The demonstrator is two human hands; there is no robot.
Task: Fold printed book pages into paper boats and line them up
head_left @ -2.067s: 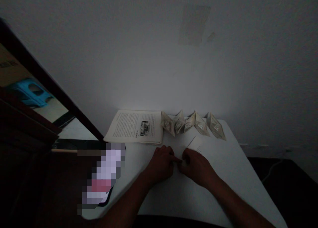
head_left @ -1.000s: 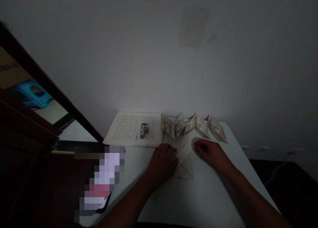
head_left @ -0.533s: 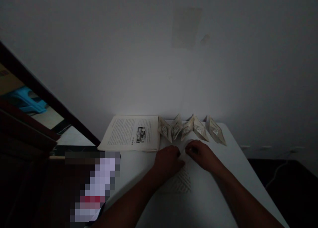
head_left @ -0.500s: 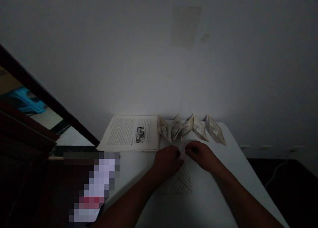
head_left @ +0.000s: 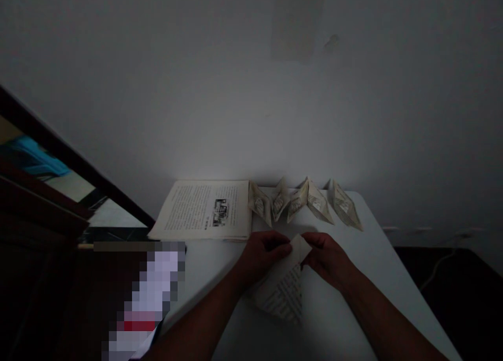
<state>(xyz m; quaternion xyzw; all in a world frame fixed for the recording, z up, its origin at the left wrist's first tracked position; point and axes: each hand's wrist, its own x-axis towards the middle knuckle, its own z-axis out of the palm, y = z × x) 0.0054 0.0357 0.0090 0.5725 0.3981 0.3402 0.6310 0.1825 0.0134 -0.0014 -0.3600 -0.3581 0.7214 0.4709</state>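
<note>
A folded sheet of printed paper [head_left: 286, 290] is held up off the white table, its pointed top between my hands and its wider printed part hanging toward me. My left hand [head_left: 264, 253] pinches its upper left edge, thumb in front. On the other side my right hand [head_left: 327, 256] grips the paper near its upper right corner, with some fingertips hidden behind it. Just beyond my hands stands a row of several folded paper boats [head_left: 317, 201], close to the wall.
A stack of printed pages [head_left: 200, 209] lies at the table's back left, beside the boats. The white table [head_left: 334, 319] meets the wall [head_left: 196, 88] behind. A blurred-out bright object [head_left: 153, 293] is at the left edge. Further left, a dark frame [head_left: 78, 156] slants down.
The folded paper, lying flat before with my hands at its top, is now lifted and tilted up. My right hand has closed on its corner, and the view has shifted slightly.
</note>
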